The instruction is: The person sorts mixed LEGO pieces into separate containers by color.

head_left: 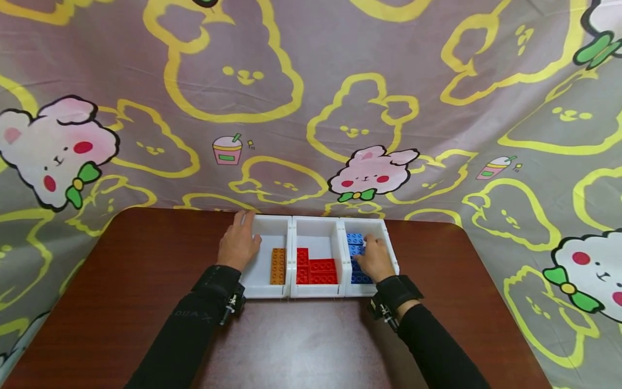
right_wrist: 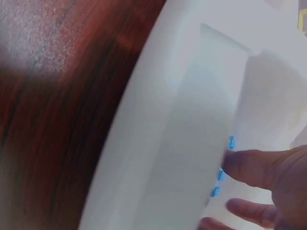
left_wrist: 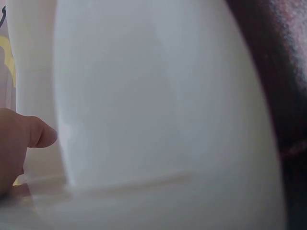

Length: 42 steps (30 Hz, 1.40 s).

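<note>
near: bare table (head_left: 301, 346) in front of the bins | left hand (head_left: 238, 244) fingers straight, resting on left bin (head_left: 265, 289) outer rim | right hand (head_left: 375, 258) fingers curled onto blue bricks (head_left: 355, 239) in right bin (head_left: 391, 254) | far: bins against cloth backdrop (head_left: 311, 108)

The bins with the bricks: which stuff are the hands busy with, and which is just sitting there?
Busy with:
- right hand on the blue bricks
- left hand resting on the left white bin

Just sitting there:
- orange brick
- red bricks
- bunny cloth
- brown table
</note>
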### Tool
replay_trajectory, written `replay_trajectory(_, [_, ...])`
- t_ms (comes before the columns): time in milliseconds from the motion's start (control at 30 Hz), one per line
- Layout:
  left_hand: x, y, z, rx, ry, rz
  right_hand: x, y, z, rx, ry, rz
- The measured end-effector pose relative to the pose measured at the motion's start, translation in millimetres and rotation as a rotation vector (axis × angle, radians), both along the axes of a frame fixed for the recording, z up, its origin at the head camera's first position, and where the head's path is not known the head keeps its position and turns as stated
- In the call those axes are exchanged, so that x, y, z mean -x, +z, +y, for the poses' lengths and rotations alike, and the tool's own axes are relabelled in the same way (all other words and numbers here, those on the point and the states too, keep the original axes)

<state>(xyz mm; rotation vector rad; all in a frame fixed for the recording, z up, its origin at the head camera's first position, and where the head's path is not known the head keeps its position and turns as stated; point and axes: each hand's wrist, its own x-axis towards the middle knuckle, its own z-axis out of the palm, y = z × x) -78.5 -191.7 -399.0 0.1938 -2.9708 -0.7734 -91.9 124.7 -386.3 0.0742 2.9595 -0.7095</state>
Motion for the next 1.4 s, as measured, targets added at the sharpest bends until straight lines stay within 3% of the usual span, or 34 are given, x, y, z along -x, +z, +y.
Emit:
replay_trajectory(267, [0.1, -0.6, 1, -0.004, 0.003, -0.009, 5.7, -3.3, -2, 0.042, -0.063, -0.023])
replay_trajectory(567, [-0.2, 0.0, 0, -0.008, 0.000, -0.023, 3.8, 1.1, -3, 0.058, -0.048, -0.023])
replay_trajectory(833, [-0.3, 1.8, -3, 0.011, -0.010, 0.001, -10.5, 17.4, -3, -0.010, -0.016, -0.207])
replay_trajectory(967, [-0.6, 1.4, -5, 0.015, -0.012, -0.006, -14.0, 19.1, -7, -0.007, -0.023, -0.243])
replay_trajectory(1233, [-2.4, 0.9, -4, 0.025, -0.002, -0.026, -17.7, 11.5, -11, 0.094, -0.156, -0.237])
replay_trajectory(1400, [-1.9, 1.6, -3, 0.018, -0.007, -0.008, -19.8, 11.5, -10, 0.110, -0.154, -0.108])
